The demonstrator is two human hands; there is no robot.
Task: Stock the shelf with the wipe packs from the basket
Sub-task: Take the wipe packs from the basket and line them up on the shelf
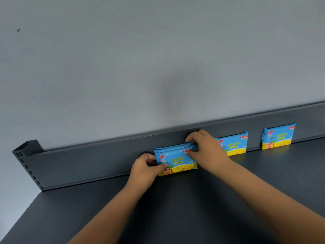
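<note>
A small stack of blue-and-yellow wipe packs [176, 160] stands upright on the dark grey shelf [175, 208], leaning against its back panel. My left hand [146, 167] grips the stack's left edge, thumb on the front. My right hand [205, 150] pinches its upper right corner, fingers curled over the top. Two more groups of the same packs stand against the back panel to the right: one [234, 145] partly behind my right hand, the other [277, 136] farther right. The basket is out of view.
The shelf's low back panel [88, 161] runs diagonally across the view, ending at a slotted upright post [26, 152] on the left. A grey wall [158, 59] rises behind it. Bare shelf surface lies in front of the packs.
</note>
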